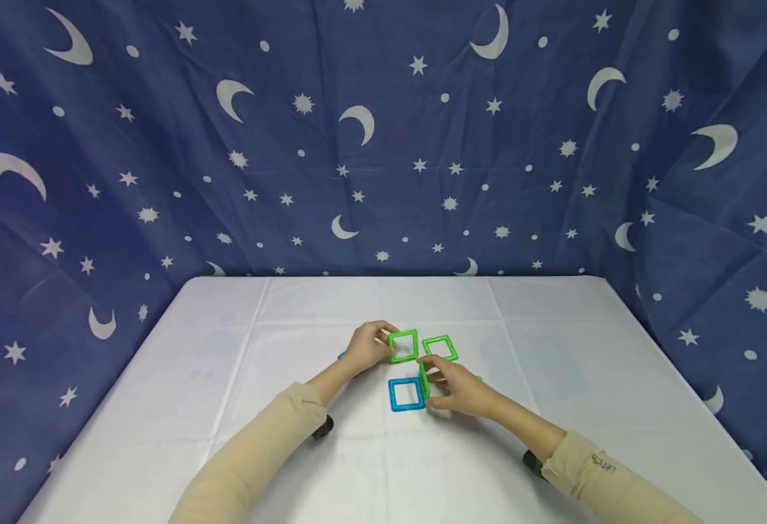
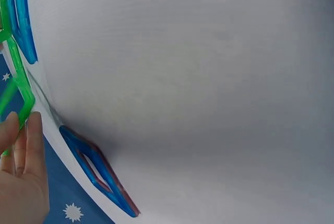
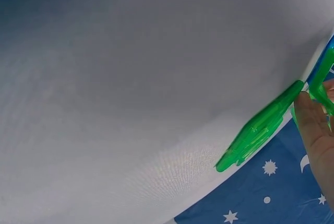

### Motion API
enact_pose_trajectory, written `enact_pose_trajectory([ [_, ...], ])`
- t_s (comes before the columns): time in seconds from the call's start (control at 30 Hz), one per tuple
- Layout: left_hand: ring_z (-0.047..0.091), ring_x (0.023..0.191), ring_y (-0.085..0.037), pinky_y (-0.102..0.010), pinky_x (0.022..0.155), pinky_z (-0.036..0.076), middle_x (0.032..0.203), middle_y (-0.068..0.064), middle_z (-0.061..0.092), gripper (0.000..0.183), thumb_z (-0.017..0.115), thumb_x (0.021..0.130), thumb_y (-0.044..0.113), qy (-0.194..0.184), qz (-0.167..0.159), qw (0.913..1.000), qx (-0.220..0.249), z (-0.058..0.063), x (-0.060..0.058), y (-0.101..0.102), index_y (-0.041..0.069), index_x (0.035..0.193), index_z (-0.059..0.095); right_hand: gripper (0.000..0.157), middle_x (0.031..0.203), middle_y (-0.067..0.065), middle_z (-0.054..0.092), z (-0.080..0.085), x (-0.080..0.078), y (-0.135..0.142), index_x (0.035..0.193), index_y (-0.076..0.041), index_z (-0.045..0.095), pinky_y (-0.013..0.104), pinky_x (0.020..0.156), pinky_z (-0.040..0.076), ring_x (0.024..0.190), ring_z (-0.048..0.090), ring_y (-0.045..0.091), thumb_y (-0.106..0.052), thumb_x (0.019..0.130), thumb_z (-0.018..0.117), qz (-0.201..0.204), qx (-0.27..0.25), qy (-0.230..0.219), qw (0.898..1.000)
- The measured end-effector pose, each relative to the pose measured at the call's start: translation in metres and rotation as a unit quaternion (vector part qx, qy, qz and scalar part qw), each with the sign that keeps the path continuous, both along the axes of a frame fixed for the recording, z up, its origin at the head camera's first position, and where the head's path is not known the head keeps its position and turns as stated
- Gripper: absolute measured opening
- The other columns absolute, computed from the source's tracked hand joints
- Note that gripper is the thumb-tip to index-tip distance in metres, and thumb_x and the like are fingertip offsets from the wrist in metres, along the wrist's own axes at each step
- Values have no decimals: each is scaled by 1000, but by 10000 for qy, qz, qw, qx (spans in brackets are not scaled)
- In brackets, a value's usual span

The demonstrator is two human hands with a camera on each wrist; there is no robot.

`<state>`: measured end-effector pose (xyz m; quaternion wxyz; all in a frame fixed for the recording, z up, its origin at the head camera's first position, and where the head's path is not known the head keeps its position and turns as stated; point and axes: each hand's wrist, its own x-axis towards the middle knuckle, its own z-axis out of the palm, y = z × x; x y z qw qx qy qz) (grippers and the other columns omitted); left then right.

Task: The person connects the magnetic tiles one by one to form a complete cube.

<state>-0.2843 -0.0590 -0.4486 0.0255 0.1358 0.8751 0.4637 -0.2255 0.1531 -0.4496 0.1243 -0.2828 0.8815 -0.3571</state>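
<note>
My left hand (image 1: pixel 367 346) pinches a green square frame tile (image 1: pixel 415 346) by its left side, holding it upright. In my right hand (image 1: pixel 463 390), between thumb and fingers, another green square tile (image 1: pixel 424 381) stands on edge at the right side of a flat blue square tile (image 1: pixel 393 396). The left wrist view shows left fingertips gripping the lower corner of a green tile (image 2: pixel 26 96). A second blue tile (image 2: pixel 112 180) lies beside that hand, mostly hidden by it in the head view.
Behind the right hand a green square tile (image 1: pixel 436 338) lies on the white tablecloth (image 1: pixel 383 466). A further green tile (image 3: pixel 263 122) lies beside the right hand, largely covered in the head view. A blue curtain (image 1: pixel 396 189) with moons and stars rises behind the table.
</note>
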Motion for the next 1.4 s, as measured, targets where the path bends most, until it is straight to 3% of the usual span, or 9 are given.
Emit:
enact_pose_trajectory([
  [0.33, 61, 66, -13, -22, 60, 54, 88, -13, 62, 28, 69, 78, -8, -260, -62, 9984, 490, 3, 15, -9, -1, 105, 66, 66, 132, 23, 52, 0, -1, 0, 135, 3, 41, 44, 94, 50, 116, 57, 38, -11, 80, 74, -141, 29, 41, 9999],
  [0.6, 61, 67, -12, -20, 59, 53, 89, -14, 65, 28, 67, 78, -10, -43, -286, 9985, 470, 3, 32, -12, -1, 104, 65, 66, 132, 24, 52, 0, -2, 3, 135, 3, 39, 43, 94, 50, 115, 58, 38, -11, 81, 73, -56, 41, 113, 9999],
  [0.93, 56, 63, -7, -16, 56, 49, 89, -13, 64, 26, 68, 78, -9, -40, -283, 9982, 522, -2, 40, -10, 0, 102, 66, 64, 131, 25, 52, -1, -1, 3, 134, 4, 38, 42, 92, 51, 113, 59, 38, -12, 83, 72, 80, -41, 73, 9999],
  [1.4, 66, 85, -27, -24, 71, 56, 93, -16, 67, 21, 65, 80, -10, 252, -550, 9969, 503, -6, 39, -7, -1, 100, 66, 62, 137, 34, 39, -3, -6, 7, 132, 10, 31, 41, 96, 48, 122, 49, 46, -6, 85, 68, 496, -642, -463, 9956],
])
